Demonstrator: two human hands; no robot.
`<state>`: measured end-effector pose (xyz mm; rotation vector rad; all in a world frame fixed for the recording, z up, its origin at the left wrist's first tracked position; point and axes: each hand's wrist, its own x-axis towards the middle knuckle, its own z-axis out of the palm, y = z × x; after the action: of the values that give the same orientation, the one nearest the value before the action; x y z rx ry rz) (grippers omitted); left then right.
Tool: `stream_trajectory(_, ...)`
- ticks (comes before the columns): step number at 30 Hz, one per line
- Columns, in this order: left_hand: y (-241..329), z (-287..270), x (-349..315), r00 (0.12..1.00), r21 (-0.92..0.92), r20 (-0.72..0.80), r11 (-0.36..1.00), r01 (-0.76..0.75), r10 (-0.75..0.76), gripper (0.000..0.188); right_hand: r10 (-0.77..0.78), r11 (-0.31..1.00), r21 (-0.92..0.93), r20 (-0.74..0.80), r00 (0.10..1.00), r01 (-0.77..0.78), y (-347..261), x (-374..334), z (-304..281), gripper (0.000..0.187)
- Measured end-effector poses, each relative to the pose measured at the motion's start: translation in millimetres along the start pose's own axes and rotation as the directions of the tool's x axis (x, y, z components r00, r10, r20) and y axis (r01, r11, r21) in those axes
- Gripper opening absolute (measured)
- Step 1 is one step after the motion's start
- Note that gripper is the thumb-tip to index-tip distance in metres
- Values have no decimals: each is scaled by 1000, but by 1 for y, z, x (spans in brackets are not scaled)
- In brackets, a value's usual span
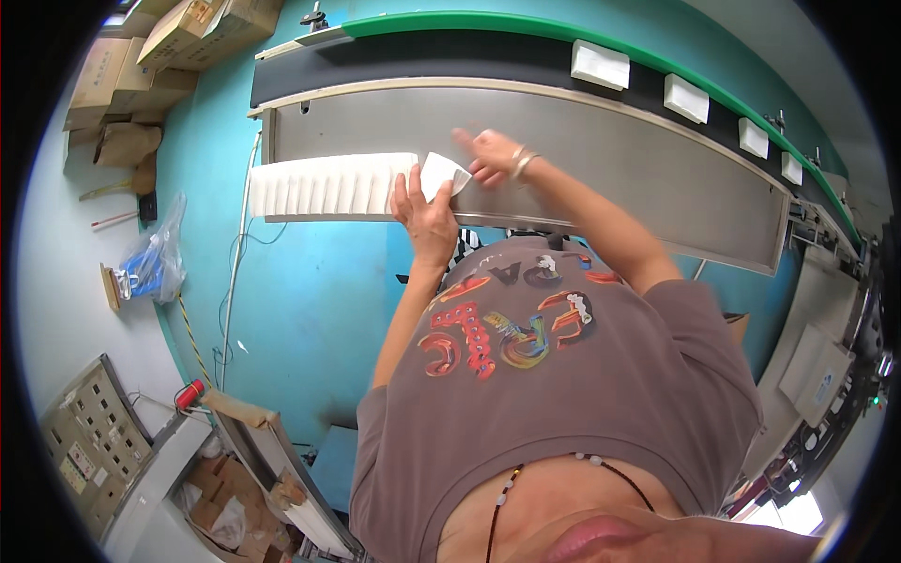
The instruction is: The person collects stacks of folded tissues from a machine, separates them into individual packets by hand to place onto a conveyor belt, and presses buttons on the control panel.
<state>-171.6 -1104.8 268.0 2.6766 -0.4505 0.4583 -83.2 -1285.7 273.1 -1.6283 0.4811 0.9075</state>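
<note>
A row of white folded tissue stacks (328, 186) stands side by side along the near left edge of a metal tray table (582, 122). At the row's right end, my left hand (429, 220) has its fingers against the last stack. Between its thumb and fingers it holds one tilted tissue stack (441, 174), slightly apart from the row. My right hand (493, 155) is just right of that stack, above the metal surface. It is somewhat blurred, with the index finger stretched out and nothing visible in it.
Behind the table runs a dark conveyor belt (422, 66) with a green guard rail (469, 22); several white tissue stacks (601, 66) lie spaced along its right part. Cardboard boxes (141, 75) are piled at far left. Machinery (817, 366) stands at right.
</note>
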Motion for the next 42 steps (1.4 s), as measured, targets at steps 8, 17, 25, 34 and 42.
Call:
stream_trajectory(8, -26, -7, 6, 971, 38, -112, 975, 218, -212, 56, -302, 849, 403, -161, 940, 342, -2, 44, -60, 55)
stream_trajectory(17, -35, -12, 4, 989, 34, -48, 989, 144, -142, 39, -717, 682, -726, -642, 270, 85, 10, 43, -116, 48)
stream_trajectory(25, -26, -18, 6, 999, -42, 50, 999, 12, -10, 28, -154, 980, -123, 40, 987, 158, -8, 27, 39, 55)
stream_trajectory(34, -67, -11, 5, 979, 83, -36, 975, 204, -202, 49, -302, 882, 126, -589, 750, 455, -26, 95, -115, 61)
stream_trajectory(42, -57, -13, 2, 998, 55, -44, 997, 46, -44, 34, -295, 942, -262, -359, 885, 208, -36, 35, 5, 43)
